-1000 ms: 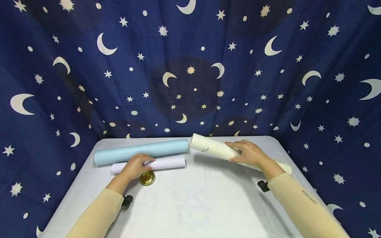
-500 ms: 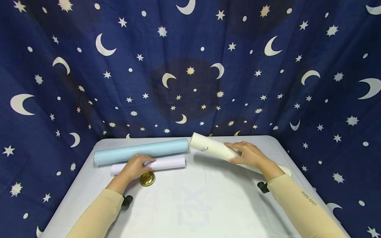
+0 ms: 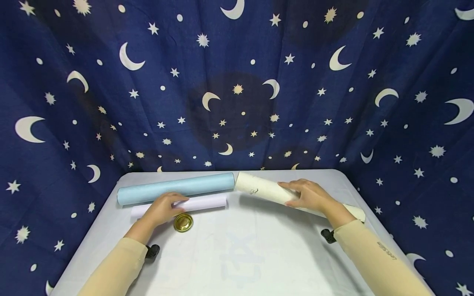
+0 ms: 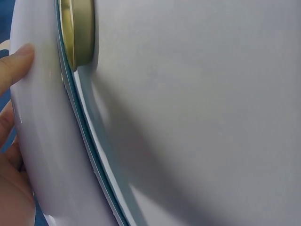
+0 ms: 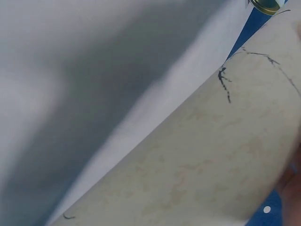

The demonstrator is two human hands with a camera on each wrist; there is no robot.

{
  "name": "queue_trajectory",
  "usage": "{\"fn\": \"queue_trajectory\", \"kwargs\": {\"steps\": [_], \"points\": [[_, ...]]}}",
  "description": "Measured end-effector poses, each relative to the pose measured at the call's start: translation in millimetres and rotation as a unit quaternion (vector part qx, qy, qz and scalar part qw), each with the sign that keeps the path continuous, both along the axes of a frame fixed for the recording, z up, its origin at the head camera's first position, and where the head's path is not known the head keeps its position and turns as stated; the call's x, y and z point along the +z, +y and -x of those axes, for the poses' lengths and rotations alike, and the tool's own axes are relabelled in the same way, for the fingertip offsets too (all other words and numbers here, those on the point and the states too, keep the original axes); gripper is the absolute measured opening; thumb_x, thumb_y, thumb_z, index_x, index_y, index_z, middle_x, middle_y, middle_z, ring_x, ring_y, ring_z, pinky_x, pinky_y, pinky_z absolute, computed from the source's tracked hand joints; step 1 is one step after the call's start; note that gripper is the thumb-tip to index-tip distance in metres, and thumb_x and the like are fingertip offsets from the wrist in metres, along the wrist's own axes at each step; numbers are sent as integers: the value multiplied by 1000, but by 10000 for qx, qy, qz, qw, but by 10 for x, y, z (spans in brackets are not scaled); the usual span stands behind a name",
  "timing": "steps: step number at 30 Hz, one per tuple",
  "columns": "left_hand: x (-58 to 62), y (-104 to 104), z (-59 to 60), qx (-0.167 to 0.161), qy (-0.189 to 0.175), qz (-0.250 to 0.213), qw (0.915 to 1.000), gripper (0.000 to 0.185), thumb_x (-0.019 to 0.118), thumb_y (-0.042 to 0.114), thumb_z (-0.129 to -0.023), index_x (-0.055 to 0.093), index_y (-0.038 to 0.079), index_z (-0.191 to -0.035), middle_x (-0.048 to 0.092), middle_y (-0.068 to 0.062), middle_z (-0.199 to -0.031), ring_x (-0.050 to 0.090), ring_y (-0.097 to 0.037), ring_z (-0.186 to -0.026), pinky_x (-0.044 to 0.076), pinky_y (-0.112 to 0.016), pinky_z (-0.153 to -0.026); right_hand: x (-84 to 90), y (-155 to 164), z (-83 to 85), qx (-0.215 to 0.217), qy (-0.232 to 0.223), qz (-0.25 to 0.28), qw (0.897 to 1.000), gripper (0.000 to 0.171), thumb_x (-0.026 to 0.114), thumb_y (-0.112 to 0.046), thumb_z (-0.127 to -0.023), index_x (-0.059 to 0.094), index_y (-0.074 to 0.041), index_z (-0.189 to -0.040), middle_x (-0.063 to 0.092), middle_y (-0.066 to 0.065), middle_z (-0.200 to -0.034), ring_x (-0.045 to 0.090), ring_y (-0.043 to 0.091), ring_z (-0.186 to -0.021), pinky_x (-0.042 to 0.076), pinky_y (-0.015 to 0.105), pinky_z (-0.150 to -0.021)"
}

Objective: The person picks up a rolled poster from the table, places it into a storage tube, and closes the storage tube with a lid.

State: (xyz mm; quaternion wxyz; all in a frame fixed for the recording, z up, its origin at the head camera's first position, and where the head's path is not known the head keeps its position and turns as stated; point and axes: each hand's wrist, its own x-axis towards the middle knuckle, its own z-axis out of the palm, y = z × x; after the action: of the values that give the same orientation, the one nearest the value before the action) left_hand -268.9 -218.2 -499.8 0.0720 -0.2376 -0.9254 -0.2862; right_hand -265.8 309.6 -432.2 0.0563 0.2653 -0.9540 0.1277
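- The tabletop (image 3: 240,255) was white, and a dark blue curtain (image 3: 237,82) printed with moons and stars hung behind and to both sides of it.
- The cream roll (image 3: 266,190) lay at the back right, its long axis slanting from back centre toward the right edge; the right hand (image 3: 309,196) rested over its middle, fingers curved round it.
- The white roll (image 3: 207,201) lay left to right at the front left; the left hand (image 3: 161,209) covered it, fingers curled over it.
- The blue roll (image 3: 175,188) lay just behind the white roll, nearly parallel, its right end close to the cream roll's end.
- A brass disc (image 3: 183,222) sat just in front of the white roll, beside the left hand.
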Motion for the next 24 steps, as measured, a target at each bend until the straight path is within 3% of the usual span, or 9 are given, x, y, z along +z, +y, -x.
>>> {"fn": "queue_trajectory", "kwargs": {"steps": [24], "points": [[220,11,-93,13,250,-432,9988,42,77,16,-89,68,17,-131,65,-4,-128,56,-32,-124,44,-52,-105,-97,6,-40,363,68,-34,9993,69,82,-46,-81,57,-32,-144,66,7,-129,59,33,-118,48,56,-97]]}}
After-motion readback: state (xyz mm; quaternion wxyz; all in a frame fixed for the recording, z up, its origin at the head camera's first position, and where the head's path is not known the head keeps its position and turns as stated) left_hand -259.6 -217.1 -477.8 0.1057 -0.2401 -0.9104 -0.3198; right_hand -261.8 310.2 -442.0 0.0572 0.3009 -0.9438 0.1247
